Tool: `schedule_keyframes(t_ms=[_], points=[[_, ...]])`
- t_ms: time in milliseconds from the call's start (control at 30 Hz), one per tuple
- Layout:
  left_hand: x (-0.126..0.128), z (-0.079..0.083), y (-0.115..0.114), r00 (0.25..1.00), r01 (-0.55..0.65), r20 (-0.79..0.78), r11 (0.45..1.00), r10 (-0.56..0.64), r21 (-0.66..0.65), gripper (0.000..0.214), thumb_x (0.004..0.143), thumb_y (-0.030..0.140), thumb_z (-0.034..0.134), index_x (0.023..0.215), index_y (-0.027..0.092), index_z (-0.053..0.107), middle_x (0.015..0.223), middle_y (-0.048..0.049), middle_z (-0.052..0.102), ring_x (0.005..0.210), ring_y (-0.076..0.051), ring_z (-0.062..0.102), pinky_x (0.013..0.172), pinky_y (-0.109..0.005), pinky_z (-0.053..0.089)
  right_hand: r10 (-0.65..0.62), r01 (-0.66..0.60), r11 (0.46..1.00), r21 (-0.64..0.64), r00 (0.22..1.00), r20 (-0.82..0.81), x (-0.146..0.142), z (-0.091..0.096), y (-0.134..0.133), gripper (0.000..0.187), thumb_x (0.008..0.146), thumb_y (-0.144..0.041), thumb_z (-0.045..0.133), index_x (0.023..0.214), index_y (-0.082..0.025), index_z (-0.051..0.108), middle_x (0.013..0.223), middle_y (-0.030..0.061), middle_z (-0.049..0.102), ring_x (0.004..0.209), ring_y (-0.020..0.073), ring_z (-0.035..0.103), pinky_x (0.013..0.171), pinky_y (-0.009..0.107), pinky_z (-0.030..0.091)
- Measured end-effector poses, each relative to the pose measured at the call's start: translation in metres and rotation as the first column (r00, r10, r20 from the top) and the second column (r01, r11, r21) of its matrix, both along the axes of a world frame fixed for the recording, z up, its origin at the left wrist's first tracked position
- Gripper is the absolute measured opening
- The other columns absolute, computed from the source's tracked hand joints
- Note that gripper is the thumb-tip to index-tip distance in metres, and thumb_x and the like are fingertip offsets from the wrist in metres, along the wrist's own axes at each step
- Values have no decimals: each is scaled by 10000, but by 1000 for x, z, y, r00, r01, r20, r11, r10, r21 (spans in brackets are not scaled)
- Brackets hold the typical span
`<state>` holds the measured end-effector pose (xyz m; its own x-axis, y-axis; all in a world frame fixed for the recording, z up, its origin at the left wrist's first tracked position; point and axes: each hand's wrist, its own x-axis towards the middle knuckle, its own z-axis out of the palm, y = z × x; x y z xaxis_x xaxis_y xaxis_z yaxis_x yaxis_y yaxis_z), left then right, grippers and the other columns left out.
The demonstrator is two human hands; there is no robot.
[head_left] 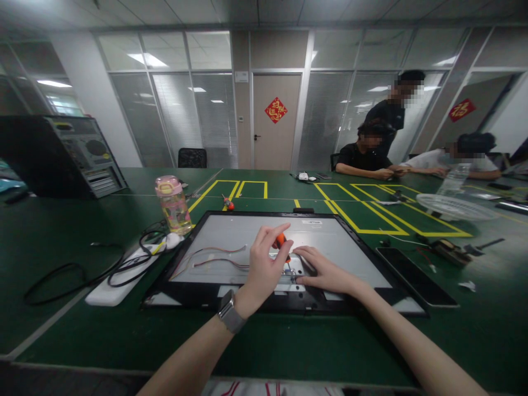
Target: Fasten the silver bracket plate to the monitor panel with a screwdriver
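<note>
A flat display panel [223, 236] with a black frame lies on the green table in front of me. My left hand [264, 261], wearing a watch, is closed around a screwdriver [281, 241] with an orange handle. The screwdriver points down at a small circuit board [285, 279] near the panel's lower middle. Its tip is too small to make out. My right hand [325, 269] rests on the panel at the board's right side, fingers stretched and thumb apart, the thumb at the board's edge. Thin wires [223, 265] run across the panel to the left.
Left of the panel are a drink bottle [173, 206], a white power strip [119, 280] with black cables, and a computer case [74, 157]. A black phone-like slab [414, 275] lies at right. Behind the panel is a small red-orange object [228, 204]. Several people are at the far right.
</note>
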<state>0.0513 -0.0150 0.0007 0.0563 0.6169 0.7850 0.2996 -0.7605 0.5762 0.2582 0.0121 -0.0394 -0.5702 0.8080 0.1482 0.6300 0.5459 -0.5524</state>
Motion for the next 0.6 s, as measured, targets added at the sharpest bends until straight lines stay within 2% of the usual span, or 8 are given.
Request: schedule_keyframes(t_ms=[67, 200, 300, 433, 500, 600], points=[[-1, 0, -1, 1000, 3, 1, 1000, -3, 8, 288, 916, 175, 537, 1191, 224, 608, 886, -15, 538, 795, -162, 539, 770, -298, 466, 3, -3, 1000, -1, 1000, 2, 0, -1, 0, 675, 804, -488, 666, 1369, -196, 440, 1381, 141, 452, 1283, 313, 430, 1097, 477, 345], [-1, 0, -3, 1000, 15, 17, 1000, -15, -7, 365, 940, 133, 434, 1277, 215, 549, 1055, -66, 569, 974, -198, 557, 865, -347, 459, 6, -6, 1000, 5, 1000, 2, 1, -2, 1, 659, 803, -494, 663, 1363, -218, 452, 1380, 130, 456, 1277, 321, 434, 1091, 495, 346], [0, 1, -2, 1000, -6, 18, 1000, 6, -6, 343, 932, 128, 468, 1250, 214, 563, 1013, -59, 586, 922, -189, 572, 838, -332, 465, 4, -4, 1000, 11, 1000, 2, 1, -2, 1, 657, 805, -495, 662, 1365, -221, 450, 1375, 127, 458, 1279, 318, 433, 1091, 490, 349], [0, 0, -2, 1000, -18, 14, 999, 17, 28, 226, 889, 169, 585, 1104, 220, 635, 878, -14, 540, 803, -165, 554, 771, -297, 471, 5, -5, 1000, 4, 1000, 7, 1, -2, 1, 680, 807, -487, 664, 1385, -219, 428, 1380, 133, 456, 1288, 316, 428, 1093, 489, 347], [-2, 0, -3, 1000, 20, 6, 999, -20, 26, 220, 906, 180, 546, 1102, 218, 638, 893, -20, 524, 817, -167, 552, 771, -298, 476, 2, -2, 1000, 4, 1000, 10, 1, -3, 2, 692, 807, -488, 665, 1390, -204, 423, 1385, 141, 452, 1290, 314, 427, 1097, 486, 344], [-3, 0, -6, 997, 82, -12, 997, -82, 8, 316, 932, 152, 434, 1195, 212, 598, 1024, -62, 545, 904, -186, 559, 802, -319, 482, -11, 11, 1000, 7, 1000, 19, 1, -3, 2, 679, 802, -496, 665, 1372, -201, 445, 1394, 143, 449, 1293, 319, 421, 1102, 494, 334]])
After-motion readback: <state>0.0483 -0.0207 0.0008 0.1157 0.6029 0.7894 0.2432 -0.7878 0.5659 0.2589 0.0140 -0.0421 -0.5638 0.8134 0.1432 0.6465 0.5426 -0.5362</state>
